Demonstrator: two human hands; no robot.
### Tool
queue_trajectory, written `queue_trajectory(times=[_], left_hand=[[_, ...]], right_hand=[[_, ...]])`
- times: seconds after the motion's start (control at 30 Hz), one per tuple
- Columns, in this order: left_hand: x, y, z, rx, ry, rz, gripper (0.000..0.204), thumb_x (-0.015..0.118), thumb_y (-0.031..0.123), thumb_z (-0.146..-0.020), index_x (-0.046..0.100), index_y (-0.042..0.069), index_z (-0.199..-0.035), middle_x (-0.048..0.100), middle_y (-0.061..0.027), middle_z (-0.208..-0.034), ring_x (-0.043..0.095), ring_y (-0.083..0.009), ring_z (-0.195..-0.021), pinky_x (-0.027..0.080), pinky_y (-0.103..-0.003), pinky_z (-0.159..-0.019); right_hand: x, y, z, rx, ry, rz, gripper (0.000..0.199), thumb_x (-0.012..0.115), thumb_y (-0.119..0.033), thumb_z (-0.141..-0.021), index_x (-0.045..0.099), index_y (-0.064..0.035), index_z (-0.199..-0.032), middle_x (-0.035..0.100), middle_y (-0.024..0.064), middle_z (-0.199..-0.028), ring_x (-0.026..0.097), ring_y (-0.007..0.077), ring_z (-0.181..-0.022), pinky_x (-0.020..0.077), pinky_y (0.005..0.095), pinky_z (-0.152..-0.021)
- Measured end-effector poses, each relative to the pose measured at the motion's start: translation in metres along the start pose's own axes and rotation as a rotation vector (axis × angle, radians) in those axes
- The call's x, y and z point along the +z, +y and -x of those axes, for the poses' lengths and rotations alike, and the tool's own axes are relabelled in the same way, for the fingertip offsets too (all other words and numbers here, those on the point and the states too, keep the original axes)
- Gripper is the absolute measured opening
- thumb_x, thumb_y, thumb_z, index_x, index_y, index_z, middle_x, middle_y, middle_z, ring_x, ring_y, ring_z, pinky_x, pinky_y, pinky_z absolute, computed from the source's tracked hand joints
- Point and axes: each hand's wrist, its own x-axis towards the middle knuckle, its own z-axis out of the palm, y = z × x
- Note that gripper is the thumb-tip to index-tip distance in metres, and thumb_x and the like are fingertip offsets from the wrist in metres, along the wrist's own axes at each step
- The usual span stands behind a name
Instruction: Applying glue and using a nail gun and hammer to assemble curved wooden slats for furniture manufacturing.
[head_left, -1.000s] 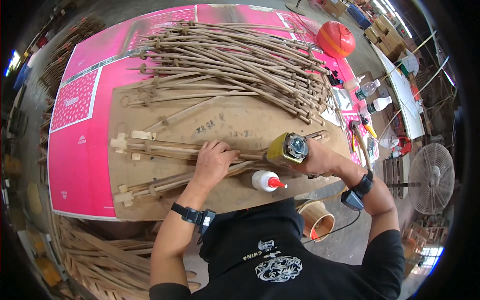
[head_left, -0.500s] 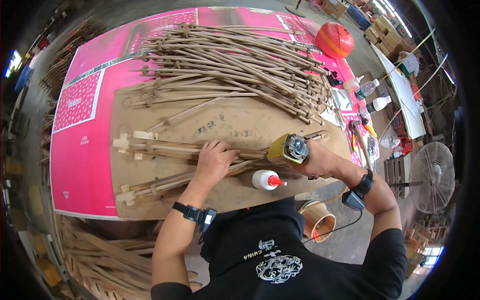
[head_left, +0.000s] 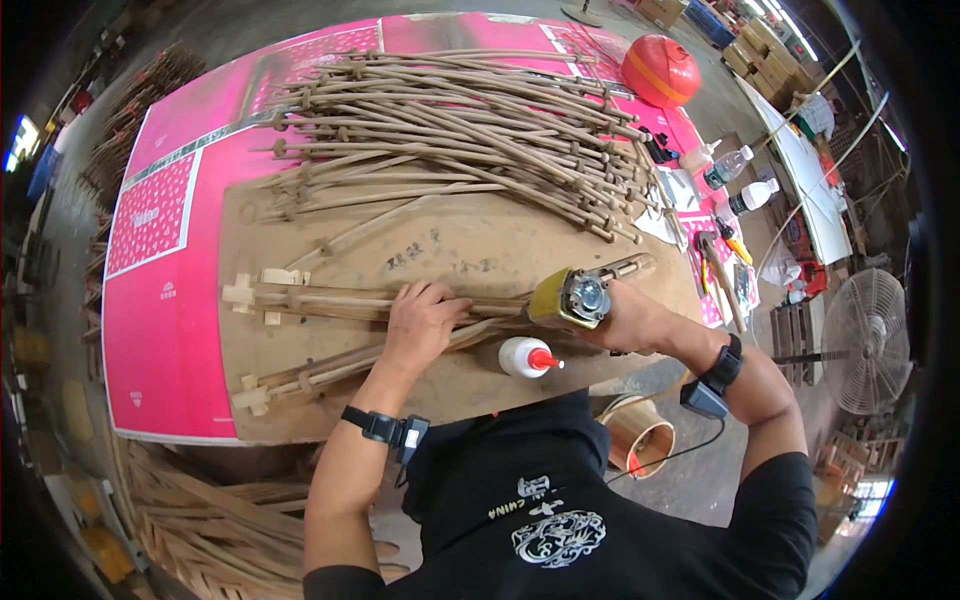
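Note:
My right hand (head_left: 635, 318) grips a yellow nail gun (head_left: 556, 300) with a round metal cap, its nose hidden beneath its body over the right part of the wooden strips. My left hand (head_left: 425, 322) is closed over the long wooden strips (head_left: 345, 302), pressing on them near their middle; the undersides of its fingers are out of sight. Pale wooden blocks (head_left: 238, 294) sit around the strips' left end on a brown board (head_left: 400, 250). Nearer to me lies a second set of strips (head_left: 330, 372). A white glue bottle (head_left: 522, 357) with a red cap lies between my hands.
A large pile of thin wooden rods (head_left: 440, 140) covers the board's far part. At the right are a red helmet-like ball (head_left: 661, 72), plastic bottles (head_left: 728, 168), a hammer (head_left: 722, 270) and a fan (head_left: 866, 340). A bucket (head_left: 640, 440) stands below the near edge.
The whole view has shifted slightly. Both hands keep nearly the same places, the left on the strips and the right on the nail gun.

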Motion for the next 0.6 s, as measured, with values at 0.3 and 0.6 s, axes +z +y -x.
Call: queue_trajectory(times=[0.3, 0.6], left_hand=[[-0.006, 0.006, -0.002, -0.017, -0.012, -0.018, 0.016, 0.08, 0.015, -0.081, 0.083, 0.015, -0.097, 0.07, -0.0026, -0.091, 0.064, -0.0261, -0.094, 0.05, -0.042, -0.085], [-0.007, 0.013, -0.005, -0.049, -0.143, -0.03, 0.022, 0.08, 0.024, -0.085, 0.081, 0.013, -0.104, 0.068, -0.0054, -0.097, 0.062, -0.0284, -0.101, 0.049, -0.044, -0.091]], right_hand=[[0.004, 0.004, 0.029, -0.184, 0.229, -0.149, 0.041, 0.082, -0.022, -0.086, 0.072, -0.0029, -0.12, 0.076, 0.0105, -0.088, 0.071, 0.0194, -0.071, 0.0569, 0.0375, -0.065], [-0.042, 0.095, 0.118, 0.427, 0.549, -0.14, 0.034, 0.07, -0.013, -0.081, 0.067, 0.0024, -0.111, 0.071, 0.0136, -0.093, 0.067, 0.0185, -0.086, 0.0541, 0.0378, -0.076]])
